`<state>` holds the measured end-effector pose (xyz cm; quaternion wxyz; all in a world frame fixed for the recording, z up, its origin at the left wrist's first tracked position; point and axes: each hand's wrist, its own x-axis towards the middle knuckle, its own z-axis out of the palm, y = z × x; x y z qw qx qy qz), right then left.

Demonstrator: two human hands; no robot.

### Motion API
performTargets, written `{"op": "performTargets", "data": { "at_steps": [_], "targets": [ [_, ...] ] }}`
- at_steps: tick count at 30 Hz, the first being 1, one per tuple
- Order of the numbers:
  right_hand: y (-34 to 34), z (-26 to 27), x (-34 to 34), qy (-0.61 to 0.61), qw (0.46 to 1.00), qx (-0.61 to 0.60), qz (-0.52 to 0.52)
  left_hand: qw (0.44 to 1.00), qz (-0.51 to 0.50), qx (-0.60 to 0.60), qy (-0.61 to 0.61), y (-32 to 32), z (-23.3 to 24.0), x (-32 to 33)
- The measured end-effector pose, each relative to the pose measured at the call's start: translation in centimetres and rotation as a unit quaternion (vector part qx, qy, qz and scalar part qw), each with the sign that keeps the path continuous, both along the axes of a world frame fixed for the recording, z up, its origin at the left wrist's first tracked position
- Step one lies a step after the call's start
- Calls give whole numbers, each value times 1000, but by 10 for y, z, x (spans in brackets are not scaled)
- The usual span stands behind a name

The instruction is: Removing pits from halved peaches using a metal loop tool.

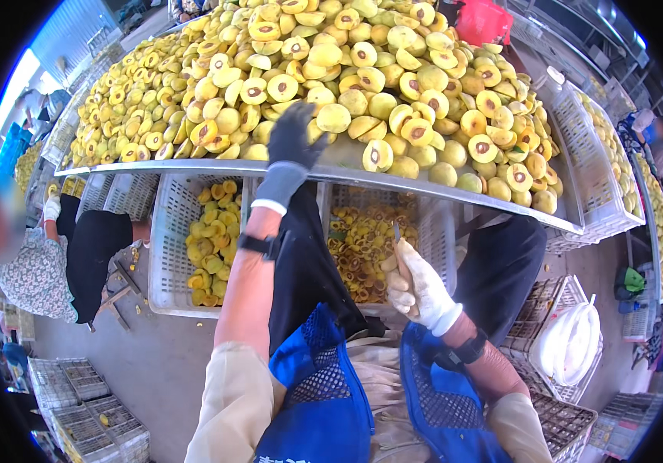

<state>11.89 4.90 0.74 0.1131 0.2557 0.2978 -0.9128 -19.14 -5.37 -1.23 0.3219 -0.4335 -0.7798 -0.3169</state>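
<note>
My left hand point(293, 142), in a dark grey glove, reaches over the metal table's edge to the near side of a heap of halved yellow stone fruit point(282, 88). Its thumb stands apart from the fingers beside a fruit half point(333, 118), and no fruit shows in its grasp. In a white glove, my right hand point(424, 286) grips a small hand tool point(403, 263) with its thin metal tip pointing up. Below that tip, a white plastic crate point(436, 243) between my knees holds cut yellow pieces and brown bits point(360, 249).
The metal table's raised lip point(192, 166) crosses before me. A crate point(160, 278) of fruit halves stands left of my legs. White tubing point(568, 344) lies on crates at right; stacked crates point(94, 416) stand lower left. A co-worker point(42, 272) sits at far left.
</note>
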Motion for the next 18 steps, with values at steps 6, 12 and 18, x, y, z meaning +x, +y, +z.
{"op": "performTargets", "data": {
  "at_steps": [6,12,18],
  "targets": [
    [6,-4,12,-6,999,42,-11,957,31,-286,-31,59,-8,-32],
    [5,15,7,23,992,124,0,973,-70,-123,-181,35,-3,-21],
    [0,26,-7,82,972,218,29,737,-289,267,-549,-17,3,47]
  ]
}}
